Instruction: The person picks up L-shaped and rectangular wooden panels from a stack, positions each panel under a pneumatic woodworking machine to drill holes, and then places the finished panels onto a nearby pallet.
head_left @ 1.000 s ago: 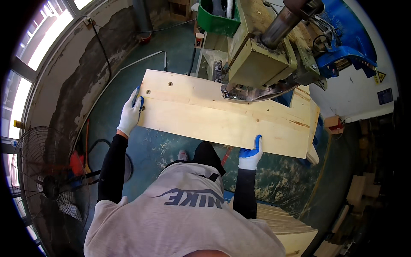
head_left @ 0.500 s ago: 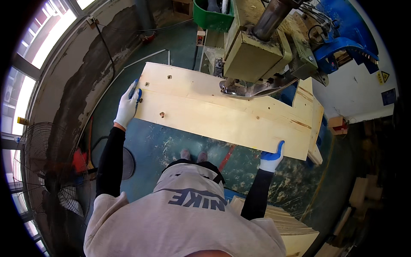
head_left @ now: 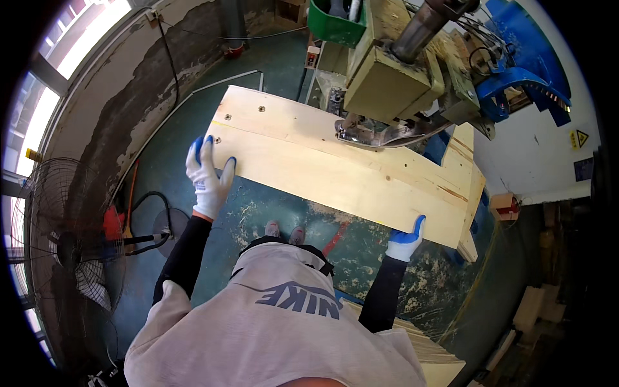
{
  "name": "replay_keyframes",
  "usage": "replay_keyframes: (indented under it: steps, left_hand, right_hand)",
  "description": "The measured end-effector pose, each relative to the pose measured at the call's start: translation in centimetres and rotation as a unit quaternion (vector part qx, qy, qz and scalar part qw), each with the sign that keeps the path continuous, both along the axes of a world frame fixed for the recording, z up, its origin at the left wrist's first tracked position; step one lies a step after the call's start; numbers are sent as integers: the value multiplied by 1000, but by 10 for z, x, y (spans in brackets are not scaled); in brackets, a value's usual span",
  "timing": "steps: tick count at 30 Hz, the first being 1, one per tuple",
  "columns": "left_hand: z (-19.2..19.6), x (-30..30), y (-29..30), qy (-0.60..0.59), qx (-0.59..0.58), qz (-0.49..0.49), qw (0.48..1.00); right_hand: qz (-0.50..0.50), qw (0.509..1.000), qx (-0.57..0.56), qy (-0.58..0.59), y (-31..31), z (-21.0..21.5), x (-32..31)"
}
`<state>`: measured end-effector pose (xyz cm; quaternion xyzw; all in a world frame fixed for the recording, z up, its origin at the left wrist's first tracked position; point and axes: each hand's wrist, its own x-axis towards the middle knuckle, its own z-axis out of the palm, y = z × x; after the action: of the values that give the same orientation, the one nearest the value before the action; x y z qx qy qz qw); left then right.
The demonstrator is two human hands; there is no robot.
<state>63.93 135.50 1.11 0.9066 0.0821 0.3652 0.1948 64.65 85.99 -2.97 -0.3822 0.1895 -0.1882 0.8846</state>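
Note:
A long pale wooden panel (head_left: 309, 158) with a few dark-marked holes at its left end and a notch on its right side lies across in front of me. Its far edge passes under the curved metal arm (head_left: 380, 137) of a press-like machine. My left hand (head_left: 209, 180), in a white glove with blue fingertips, is at the near left corner. Its fingers are spread at the edge and the thumb lies over the face. Gripping the near edge at the right, my right hand (head_left: 406, 242) has its blue thumb on top; its other fingers are mostly hidden below.
The cream machine body (head_left: 393, 84) stands over the panel, with a green bin (head_left: 336, 22) beside it. A wire-cage fan (head_left: 71, 238) is at left. Stacked boards (head_left: 432, 355) lie near my right side, and more timber (head_left: 532, 309) lies farther right.
My left hand has moved from the panel's left edge to its near corner, spreading its fingers. The right hand keeps its hold. The panel has barely shifted; my view has moved slightly.

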Motion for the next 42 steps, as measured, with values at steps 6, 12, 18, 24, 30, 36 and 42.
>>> replay_keyframes:
  steps: [6,12,18,24,30,36,42]
  left_hand:
    - [-42,-20,-58,-57,-734,-111,668]
    - [-44,14,-86,20,-902,-203,382]
    - [-24,-32,-43,13,-877,-146,457]
    - [-18,-41,58,9,-815,-147,561]
    - [-24,-11,108,10,-818,-159,552]
    - [-30,38,117,32,-836,-205,509]
    - [-19,73,106,52,-838,-217,497]
  right_hand:
    - [19,1000,19,-17,-6,-6,-7]
    - [27,999,24,1,5,9,-8]
    - [32,999,11,31,50,11,-63]
    - [79,985,144,45,139,4,-78]
    - [73,978,189,41,190,0,-56]
    - [47,986,159,27,197,-4,-23]
    - [21,989,146,20,200,5,-1]
